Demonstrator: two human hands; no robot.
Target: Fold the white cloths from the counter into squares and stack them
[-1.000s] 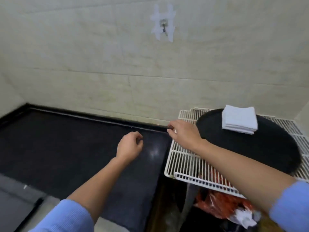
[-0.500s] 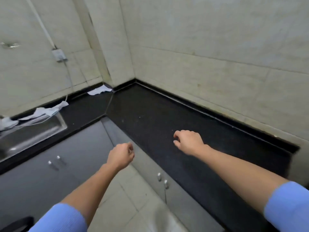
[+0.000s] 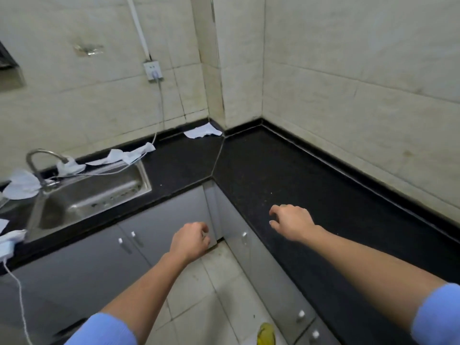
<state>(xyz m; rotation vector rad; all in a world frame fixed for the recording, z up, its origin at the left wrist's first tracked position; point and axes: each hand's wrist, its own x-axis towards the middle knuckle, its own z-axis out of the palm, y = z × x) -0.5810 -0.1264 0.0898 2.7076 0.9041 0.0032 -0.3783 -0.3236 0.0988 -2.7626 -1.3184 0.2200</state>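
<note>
Both hands empty and loosely curled: left hand (image 3: 190, 241) low-centre over the cabinet doors (image 3: 161, 220), right hand (image 3: 291, 221) hovering above the black counter (image 3: 273, 170). One white cloth (image 3: 202, 131) lies crumpled in the counter's corner, mid-frame; more cloths (image 3: 124, 155) trail behind the sink (image 3: 87, 195), left.

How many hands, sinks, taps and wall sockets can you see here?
Hands: 2, left hand and right hand
Sink: 1
Tap: 1
Wall socket: 1
Total: 5
</note>
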